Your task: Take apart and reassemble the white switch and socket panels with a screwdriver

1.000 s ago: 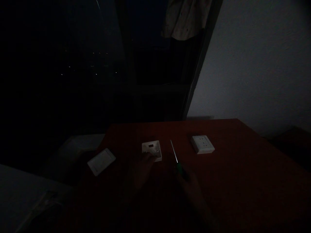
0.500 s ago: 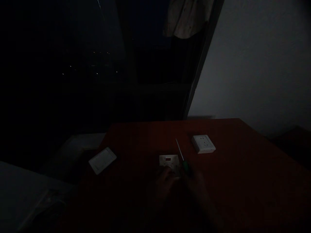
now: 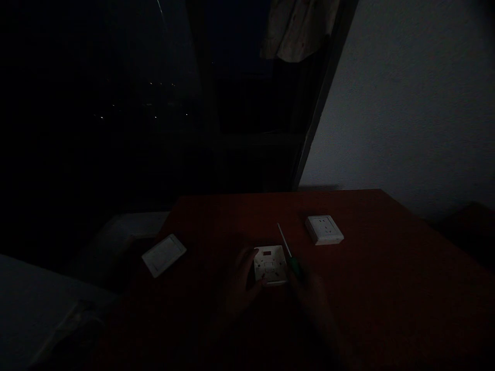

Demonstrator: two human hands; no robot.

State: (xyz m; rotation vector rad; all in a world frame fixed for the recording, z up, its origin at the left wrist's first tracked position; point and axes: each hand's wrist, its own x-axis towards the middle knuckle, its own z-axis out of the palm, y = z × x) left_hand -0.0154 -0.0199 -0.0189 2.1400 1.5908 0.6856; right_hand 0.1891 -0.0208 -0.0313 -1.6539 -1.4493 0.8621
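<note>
A square white socket back box lies on the table with its hollow side up, showing a slot and several small holes. My left hand grips its left side, thumb at the near corner and a finger at the far corner. In my right hand is a screwdriver with a green handle, its shaft pointing away and slightly left. The right fingers sit close by the box's right edge; darkness hides whether they touch it.
A white socket on its box stands at the back right of the reddish table. Near the left edge lies a flat white rectangular plate. Behind are a dark window and a pale wall. The light is very dim.
My left hand has moved left from over the box's inside to its left edge, uncovering the inside. The screwdriver tip has shifted slightly left.
</note>
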